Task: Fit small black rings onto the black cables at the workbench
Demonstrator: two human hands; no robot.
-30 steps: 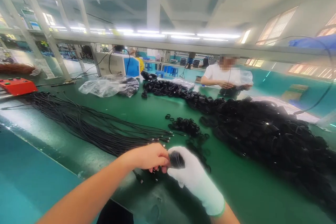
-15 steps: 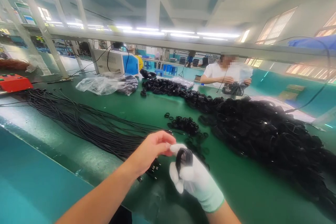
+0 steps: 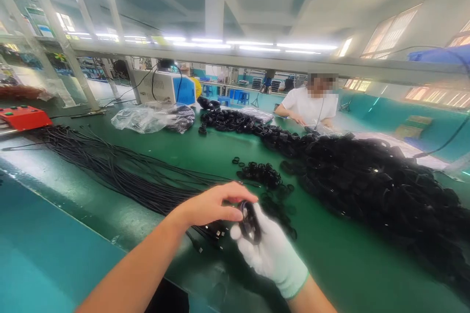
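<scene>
A small coil of black cable (image 3: 249, 222) is between my two hands, just above the green table. My right hand (image 3: 270, 249), in a white glove, is closed around the coil from the right. Bare, my left hand (image 3: 220, 203) reaches in from the left, its thumb at the coil's near side and its fingers over the top. Below my left forearm lies a bundle of long straight black cables (image 3: 135, 181), with USB plugs (image 3: 218, 232) at its near end. Several small black rings (image 3: 260, 173) are heaped just beyond my hands.
A large pile of coiled black cables (image 3: 367, 181) runs along the table's right and far side. Clear plastic bags (image 3: 143, 117) lie farther back, near a white and blue machine (image 3: 165, 87). A red box (image 3: 25, 117) stands at left. Across the table sits a person (image 3: 310, 105).
The coil has turned so its opening faces me, and my left fingers have moved from the glove's fingertips onto it. The person opposite has lowered their hands and the bag.
</scene>
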